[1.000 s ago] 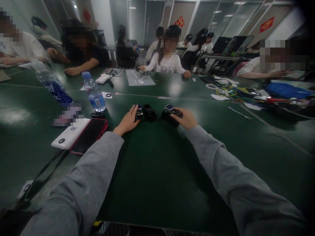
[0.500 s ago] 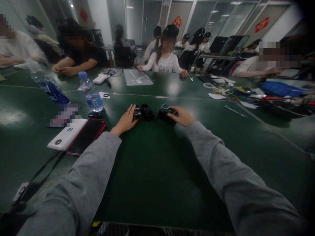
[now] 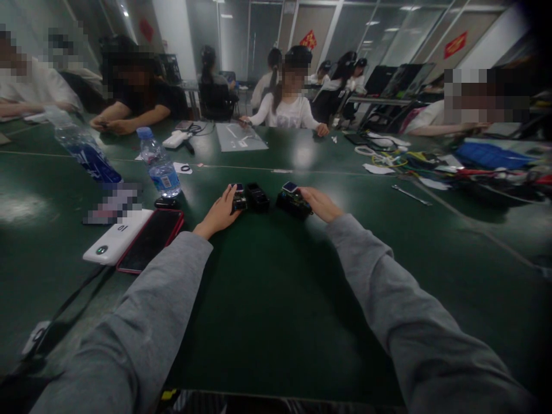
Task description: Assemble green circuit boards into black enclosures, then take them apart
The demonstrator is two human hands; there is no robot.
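From my seat I've got the left hand [image 3: 221, 213] draped, half-curled, over a small black gadget with a dark screen [image 3: 240, 202] on the dark green tabletop [image 3: 267, 299]; too covered to call its long axis, or whether it's actually gripped. Just right of it sits a black oblong block [image 3: 257, 197], long axis running away from me, far end tipped slightly left. Then there's the chunky black box with a pale-rimmed square screen [image 3: 294, 204], lying long-ways from far left to near right, screen end left. My right hand [image 3: 321, 205] is loosely bent at its right end; can't tell if it's holding.
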